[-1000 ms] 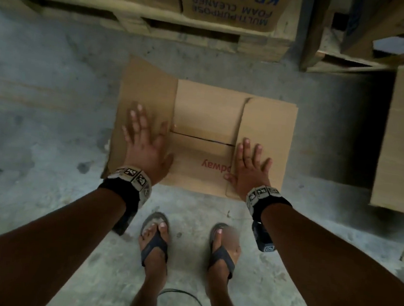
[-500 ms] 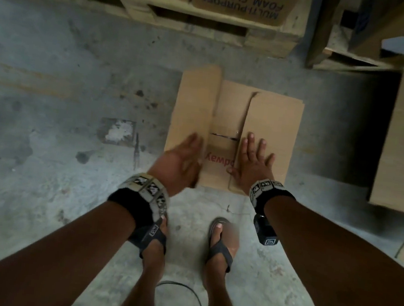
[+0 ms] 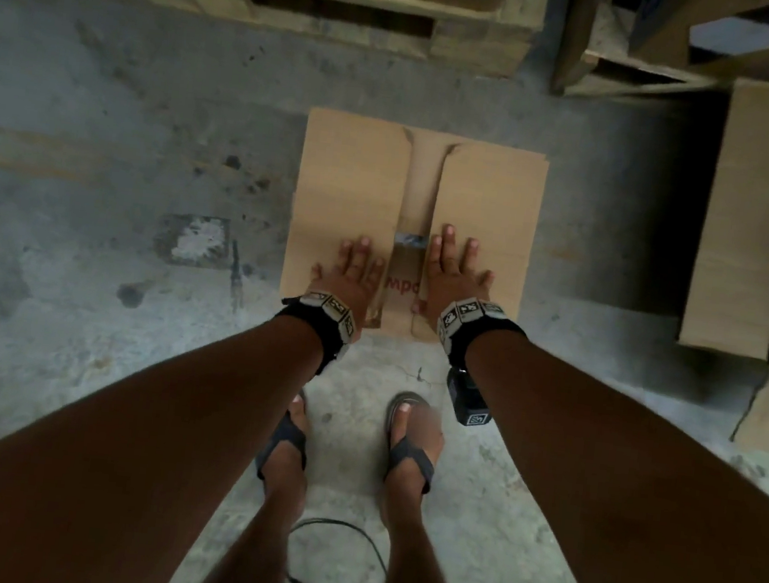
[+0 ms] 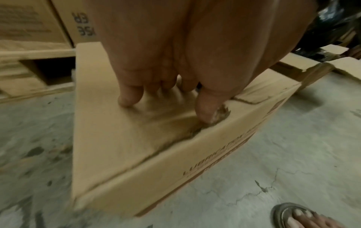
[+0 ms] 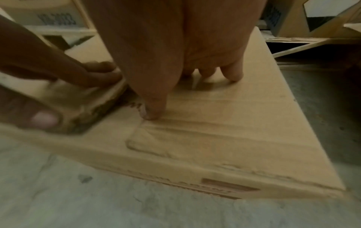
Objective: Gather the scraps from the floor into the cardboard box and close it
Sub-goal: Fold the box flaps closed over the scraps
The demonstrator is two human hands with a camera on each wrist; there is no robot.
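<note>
Both hands (image 3: pixel 403 274) flatten box (image 3: pixel 487 197) flaps (narrow gap between edges).

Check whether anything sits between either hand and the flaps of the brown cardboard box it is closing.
Nothing visible does. The left hand rests flat on the left flap of the brown cardboard box, the right hand flat on the right flap. A narrow gap remains between the flaps.
</note>
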